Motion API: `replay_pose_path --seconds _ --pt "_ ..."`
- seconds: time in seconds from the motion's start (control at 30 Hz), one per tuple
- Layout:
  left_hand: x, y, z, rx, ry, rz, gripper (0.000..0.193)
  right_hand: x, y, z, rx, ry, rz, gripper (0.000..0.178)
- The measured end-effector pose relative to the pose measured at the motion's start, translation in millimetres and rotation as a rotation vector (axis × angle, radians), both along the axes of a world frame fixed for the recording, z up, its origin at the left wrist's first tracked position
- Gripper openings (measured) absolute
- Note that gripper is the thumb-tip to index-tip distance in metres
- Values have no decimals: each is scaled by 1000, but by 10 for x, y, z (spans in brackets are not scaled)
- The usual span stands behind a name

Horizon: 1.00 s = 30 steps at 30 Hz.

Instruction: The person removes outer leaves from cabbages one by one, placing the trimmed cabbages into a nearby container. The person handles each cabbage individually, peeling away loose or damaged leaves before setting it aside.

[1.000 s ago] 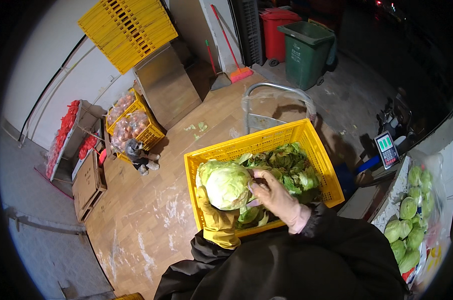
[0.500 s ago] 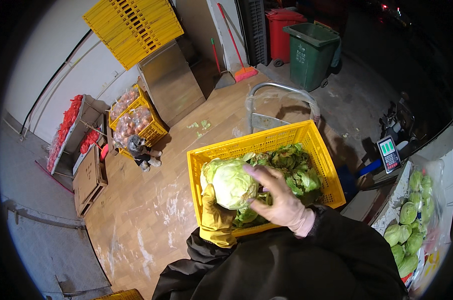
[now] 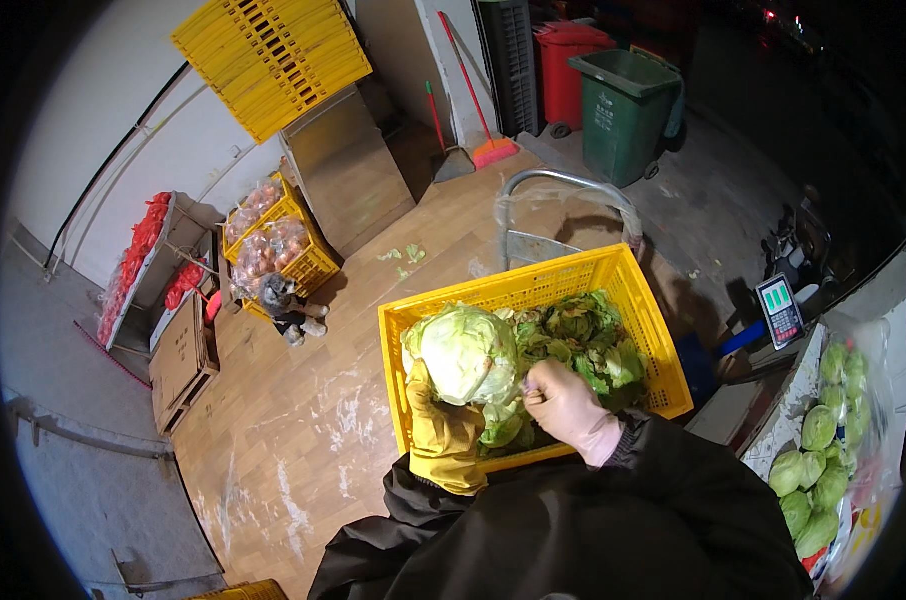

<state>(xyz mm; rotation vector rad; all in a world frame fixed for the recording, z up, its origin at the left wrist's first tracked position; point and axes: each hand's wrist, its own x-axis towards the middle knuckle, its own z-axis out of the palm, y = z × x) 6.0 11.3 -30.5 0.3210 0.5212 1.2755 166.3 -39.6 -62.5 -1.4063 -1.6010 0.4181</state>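
Observation:
A pale green head of lettuce [image 3: 463,352] rests in my left hand [image 3: 441,432], which wears a yellow glove and cups it from below. Just right of the lettuce, my right hand [image 3: 571,405] in a pale thin glove is closed in a fist. Its fingertips are near the lower right side of the head, and whatever they pinch is hidden. Beneath both hands stands a yellow plastic crate [image 3: 503,291]. Loose, wilted lettuce leaves [image 3: 588,335], some browned, fill much of it.
A metal hand-truck frame [image 3: 563,180] stands behind the crate. At right are a scale display [image 3: 779,308] and bagged lettuces [image 3: 819,427]. A small grey dog [image 3: 285,304] sits by yellow crates of bagged produce [image 3: 273,246]. Leaf scraps [image 3: 409,254] lie on the floor.
My right hand has drawn down and back from the lettuce's face, its spread fingers now closed. The lettuce stays in my left hand, turned slightly.

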Motion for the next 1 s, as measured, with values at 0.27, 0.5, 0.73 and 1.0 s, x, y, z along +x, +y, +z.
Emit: replay_pose_path --seconds 0.27,0.5,0.73,1.0 --pt "87 -45 24 67 3 63 64 -193 8 216 -191 470 126 86" --pt "-19 -38 -16 -70 -66 -60 69 -184 -21 109 -7 492 121 40" --pt "-244 -61 -162 248 16 -261 79 350 287 215 -3 -19 -87 29" --pt "-221 -52 -224 -109 -116 -128 67 2 161 524 24 319 485 89"
